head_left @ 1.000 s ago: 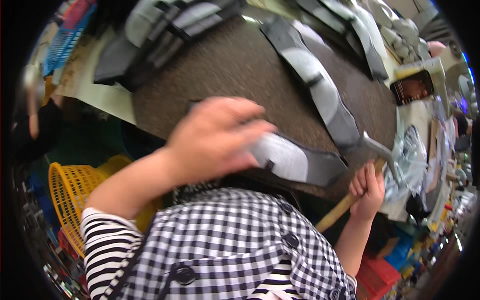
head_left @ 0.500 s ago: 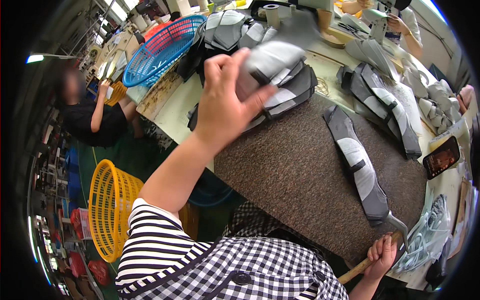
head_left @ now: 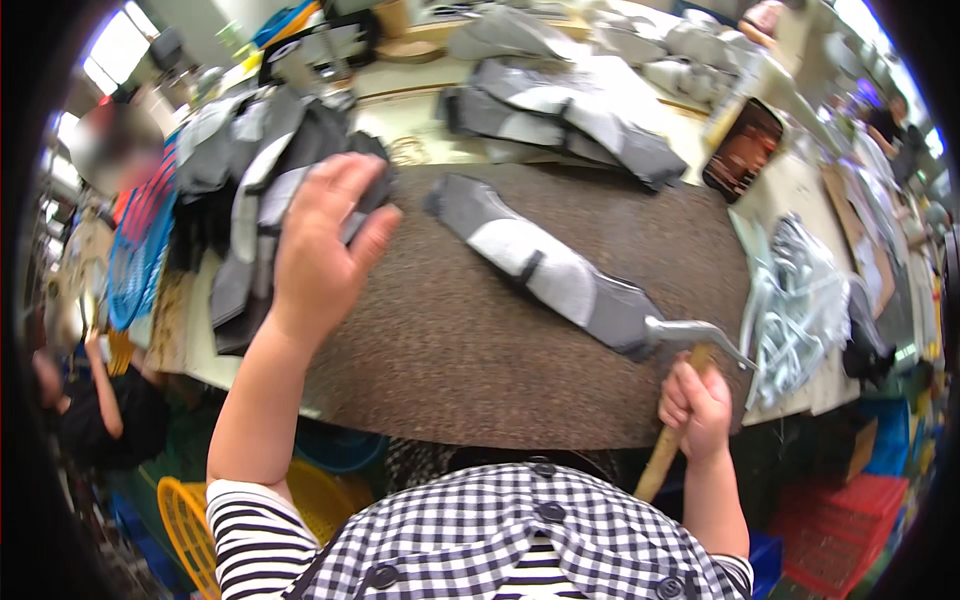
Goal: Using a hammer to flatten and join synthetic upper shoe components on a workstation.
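left hand [head_left: 325,240] covers part of the grey fabric stack [head_left: 250,200], so the piece under its palm can't be told. hammer [head_left: 690,370] handle is partly hidden inside the right hand [head_left: 697,408]; its lower end drops behind the checked shirt [head_left: 520,540]. co-worker [head_left: 100,400] at the left rim is blurred. far table clutter is too small to tell.
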The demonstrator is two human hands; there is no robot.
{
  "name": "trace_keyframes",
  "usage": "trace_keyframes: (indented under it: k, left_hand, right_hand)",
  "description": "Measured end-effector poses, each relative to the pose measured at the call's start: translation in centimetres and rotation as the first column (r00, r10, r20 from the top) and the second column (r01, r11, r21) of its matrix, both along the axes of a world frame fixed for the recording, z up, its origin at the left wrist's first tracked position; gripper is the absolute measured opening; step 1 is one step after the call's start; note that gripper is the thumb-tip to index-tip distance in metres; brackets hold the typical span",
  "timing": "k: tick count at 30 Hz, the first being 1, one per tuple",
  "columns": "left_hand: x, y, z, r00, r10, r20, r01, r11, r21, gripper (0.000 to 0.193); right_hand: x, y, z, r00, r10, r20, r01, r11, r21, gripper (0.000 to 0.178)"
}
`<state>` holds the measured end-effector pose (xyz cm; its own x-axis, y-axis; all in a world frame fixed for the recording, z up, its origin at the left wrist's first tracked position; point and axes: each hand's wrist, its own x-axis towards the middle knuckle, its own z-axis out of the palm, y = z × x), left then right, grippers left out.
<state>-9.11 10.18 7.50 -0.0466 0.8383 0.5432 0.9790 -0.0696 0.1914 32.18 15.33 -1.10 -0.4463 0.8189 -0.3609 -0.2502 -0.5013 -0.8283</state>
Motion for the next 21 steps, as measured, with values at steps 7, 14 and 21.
trace_keyframes:
  k: [7, 14, 21]
  left_hand:
    - [7.6, 7.2, -5.9, 0.854, -0.520, 0.027, 0.492, 0.788, -0.371, 0.075]
    - [12.0, 0.5, -1.5, 0.816, -0.475, 0.330, 0.571, 0.573, -0.588, 0.057]
    - [15.5, -1.4, -1.6, 0.740, -0.458, 0.493, 0.671, 0.455, -0.585, 0.066]
  right_hand:
    - [-0.5, -0.4, -0.4, 0.989, 0.012, -0.150, -0.003, 0.998, 0.063, 0.012]
    - [-0.1, -0.8, -1.5, 0.978, -0.066, -0.198, 0.146, 0.894, 0.424, 0.013]
    - [0.7, -0.6, -2.0, 0.997, 0.079, -0.025, -0.059, 0.888, 0.456, 0.041]
